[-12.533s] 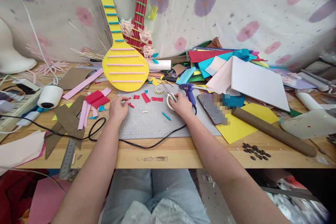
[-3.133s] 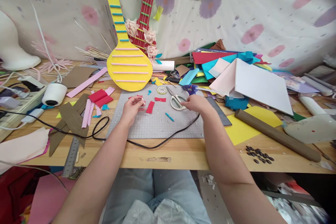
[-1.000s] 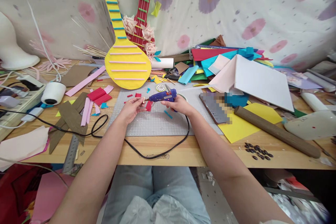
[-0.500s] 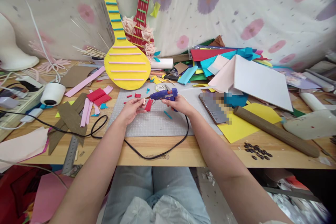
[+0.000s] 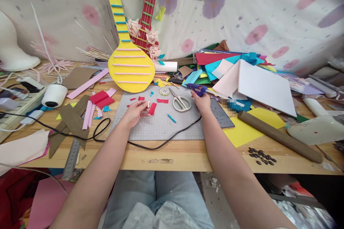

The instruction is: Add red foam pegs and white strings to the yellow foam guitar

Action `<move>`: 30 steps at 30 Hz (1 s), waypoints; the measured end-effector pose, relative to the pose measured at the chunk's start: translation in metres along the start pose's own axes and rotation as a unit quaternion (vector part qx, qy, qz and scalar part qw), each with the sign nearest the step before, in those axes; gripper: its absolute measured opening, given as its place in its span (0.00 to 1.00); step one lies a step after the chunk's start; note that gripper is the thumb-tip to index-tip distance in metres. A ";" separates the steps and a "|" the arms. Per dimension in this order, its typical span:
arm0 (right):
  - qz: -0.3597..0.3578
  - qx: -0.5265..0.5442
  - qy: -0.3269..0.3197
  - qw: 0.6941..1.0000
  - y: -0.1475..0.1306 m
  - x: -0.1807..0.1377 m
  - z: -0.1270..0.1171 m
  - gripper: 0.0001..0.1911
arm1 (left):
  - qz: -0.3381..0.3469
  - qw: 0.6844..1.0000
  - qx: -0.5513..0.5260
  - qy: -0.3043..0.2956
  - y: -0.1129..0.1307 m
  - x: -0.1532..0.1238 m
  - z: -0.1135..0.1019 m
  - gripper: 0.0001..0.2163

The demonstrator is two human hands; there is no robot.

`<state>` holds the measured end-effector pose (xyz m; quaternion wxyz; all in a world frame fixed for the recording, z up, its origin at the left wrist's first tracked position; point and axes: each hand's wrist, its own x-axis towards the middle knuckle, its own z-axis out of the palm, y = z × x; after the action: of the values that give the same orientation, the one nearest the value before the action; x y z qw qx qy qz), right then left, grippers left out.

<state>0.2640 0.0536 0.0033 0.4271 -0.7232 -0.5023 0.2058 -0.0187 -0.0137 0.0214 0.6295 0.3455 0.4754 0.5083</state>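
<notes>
Across the wooden tabletop (image 5: 185, 157) lies a gray mat (image 5: 150, 128). Behind it stands a yellow lute (image 5: 131, 61) with blue and pink bars. A brown roll (image 5: 279, 136) lies to the right, partly over a yellow sheet (image 5: 240, 134). The phone (image 5: 219, 114) lies just beside the right hand (image 5: 201, 102), which is closed around the glue gun (image 5: 197, 88) at the mat's far right, nozzle pointing left. The left hand (image 5: 135, 112) is above the mat's left half, thumb and fingers pinched together. Between the hands lie the scissors (image 5: 179, 99), blades pointing away, the tape (image 5: 161, 92) near their tips, red strips (image 5: 162, 101) and a blue stick (image 5: 172, 118). Smallest is the pale peg (image 5: 148, 104), upright in the left hand's pinch.
</notes>
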 end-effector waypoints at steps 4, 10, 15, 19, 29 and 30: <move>0.008 -0.120 -0.022 0.993 0.007 0.005 0.006 0.28 | 0.005 1.000 -0.003 0.004 -0.001 0.001 -0.001 0.08; -0.048 -0.253 -0.005 0.966 -0.016 -0.010 -0.013 0.30 | 0.092 0.995 0.006 0.031 -0.009 0.006 -0.002 0.16; -0.094 -0.263 -0.208 0.937 -0.043 -0.031 -0.035 0.21 | 0.105 0.993 0.000 0.045 -0.010 0.004 0.007 0.16; -0.241 -0.012 -0.291 0.926 -0.060 -0.058 -0.002 0.23 | 0.002 0.997 -0.072 -0.032 -0.005 -0.002 0.015 0.11; -0.329 0.247 -0.318 0.854 -0.067 -0.094 0.060 0.25 | -0.169 0.957 -0.207 -0.116 -0.003 -0.001 0.008 0.08; -0.326 0.253 -0.312 0.856 -0.066 -0.095 0.061 0.24 | -0.177 0.954 -0.213 -0.118 -0.003 0.000 0.008 0.09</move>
<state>0.1443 0.0020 0.0121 0.4593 -0.2831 -0.7464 0.3897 -0.0103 -0.0144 0.0208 0.8199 0.1716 0.3315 0.4341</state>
